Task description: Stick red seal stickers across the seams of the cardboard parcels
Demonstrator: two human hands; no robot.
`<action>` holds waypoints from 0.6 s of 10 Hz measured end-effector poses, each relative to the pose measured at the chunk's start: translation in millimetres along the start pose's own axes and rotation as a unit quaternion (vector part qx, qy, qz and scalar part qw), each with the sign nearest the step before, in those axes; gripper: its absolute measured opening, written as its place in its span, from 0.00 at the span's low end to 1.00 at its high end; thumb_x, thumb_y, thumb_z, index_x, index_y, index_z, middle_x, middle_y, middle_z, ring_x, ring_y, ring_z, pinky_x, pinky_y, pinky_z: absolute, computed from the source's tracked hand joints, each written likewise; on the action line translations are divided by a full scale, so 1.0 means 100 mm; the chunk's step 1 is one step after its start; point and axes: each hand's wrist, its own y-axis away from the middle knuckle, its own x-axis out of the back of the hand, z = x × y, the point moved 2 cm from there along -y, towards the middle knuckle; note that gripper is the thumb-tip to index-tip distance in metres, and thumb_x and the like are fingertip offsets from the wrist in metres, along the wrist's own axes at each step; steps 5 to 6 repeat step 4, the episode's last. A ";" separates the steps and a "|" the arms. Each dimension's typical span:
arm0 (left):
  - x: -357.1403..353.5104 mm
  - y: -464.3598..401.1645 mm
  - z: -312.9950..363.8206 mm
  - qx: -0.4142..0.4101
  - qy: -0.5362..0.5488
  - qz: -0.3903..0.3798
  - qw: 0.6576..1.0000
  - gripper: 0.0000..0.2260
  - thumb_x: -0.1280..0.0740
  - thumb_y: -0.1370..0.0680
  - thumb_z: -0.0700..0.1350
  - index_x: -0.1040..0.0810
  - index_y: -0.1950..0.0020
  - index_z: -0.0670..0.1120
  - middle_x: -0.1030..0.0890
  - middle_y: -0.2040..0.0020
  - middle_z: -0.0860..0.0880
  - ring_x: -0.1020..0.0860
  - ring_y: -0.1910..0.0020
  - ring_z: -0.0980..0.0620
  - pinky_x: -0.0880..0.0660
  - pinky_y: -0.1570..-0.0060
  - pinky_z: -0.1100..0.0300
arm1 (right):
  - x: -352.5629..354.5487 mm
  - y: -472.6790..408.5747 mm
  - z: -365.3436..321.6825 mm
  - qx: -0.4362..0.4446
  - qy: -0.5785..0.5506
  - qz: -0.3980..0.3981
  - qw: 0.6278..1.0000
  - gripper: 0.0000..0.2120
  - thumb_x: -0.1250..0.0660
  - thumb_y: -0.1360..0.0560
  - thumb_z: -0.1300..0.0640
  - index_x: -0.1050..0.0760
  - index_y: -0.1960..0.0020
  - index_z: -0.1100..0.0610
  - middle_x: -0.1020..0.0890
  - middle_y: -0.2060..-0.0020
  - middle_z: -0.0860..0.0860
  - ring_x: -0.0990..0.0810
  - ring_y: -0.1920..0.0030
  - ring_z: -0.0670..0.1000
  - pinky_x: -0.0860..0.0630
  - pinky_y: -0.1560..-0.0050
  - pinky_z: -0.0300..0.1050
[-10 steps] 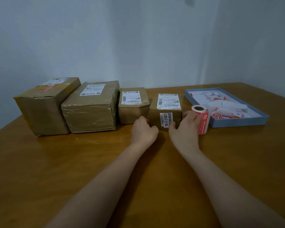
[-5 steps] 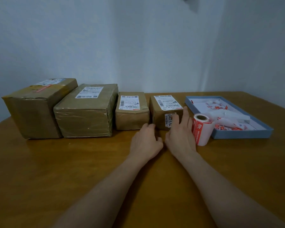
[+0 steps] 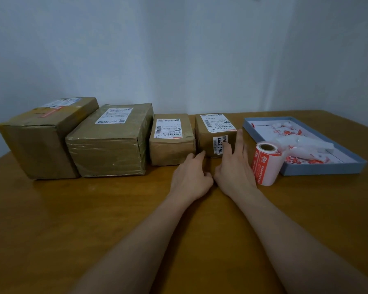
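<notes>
Both bare forearms reach forward side by side, thumbs nearly meeting. The left hand (image 3: 190, 177) lies palm down with fingers loosely bent. The right hand (image 3: 234, 166) is flat, its fingers straight and spread.

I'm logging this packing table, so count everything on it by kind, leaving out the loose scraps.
Cardboard parcels: 4
Rolls of red seal stickers: 1
Blue trays: 1
Total: 6
</notes>
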 end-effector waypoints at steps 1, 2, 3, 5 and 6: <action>0.03 0.02 -0.03 0.026 0.093 0.003 0.995 0.24 0.35 0.25 0.44 0.30 0.29 0.49 0.24 0.41 0.51 0.24 0.44 0.52 0.24 0.45 0.56 | 0.01 0.02 -0.01 0.004 0.003 0.019 1.000 0.28 0.35 0.26 0.60 0.39 0.29 0.56 0.57 0.23 0.56 0.46 0.25 0.59 0.29 0.39 0.46; 0.09 0.03 -0.07 0.072 0.248 0.005 0.966 0.11 0.36 0.22 0.41 0.21 0.41 0.48 0.21 0.52 0.52 0.23 0.62 0.57 0.25 0.62 0.64 | 0.07 0.06 -0.05 0.029 0.014 0.044 0.999 0.24 0.35 0.26 0.61 0.35 0.32 0.59 0.48 0.25 0.58 0.40 0.28 0.57 0.28 0.41 0.43; 0.18 0.12 -0.10 0.099 0.319 0.004 0.943 0.09 0.38 0.21 0.38 0.19 0.52 0.46 0.19 0.61 0.48 0.28 0.76 0.58 0.31 0.75 0.67 | 0.11 0.12 -0.06 0.059 0.002 0.051 0.997 0.21 0.35 0.25 0.62 0.32 0.33 0.59 0.41 0.28 0.57 0.34 0.33 0.54 0.27 0.43 0.41; 0.27 0.23 -0.09 0.124 0.349 0.010 0.929 0.10 0.39 0.20 0.38 0.19 0.55 0.46 0.20 0.61 0.47 0.28 0.76 0.57 0.32 0.76 0.66 | 0.17 0.21 -0.07 0.056 0.011 0.035 0.998 0.18 0.35 0.25 0.63 0.30 0.36 0.59 0.39 0.30 0.56 0.27 0.40 0.51 0.24 0.48 0.39; 0.27 0.23 -0.09 0.124 0.349 0.010 0.929 0.10 0.39 0.20 0.38 0.19 0.55 0.46 0.20 0.61 0.47 0.28 0.76 0.57 0.32 0.76 0.66 | 0.17 0.21 -0.07 0.056 0.011 0.035 0.998 0.18 0.35 0.25 0.63 0.30 0.36 0.59 0.39 0.30 0.56 0.27 0.40 0.51 0.24 0.48 0.39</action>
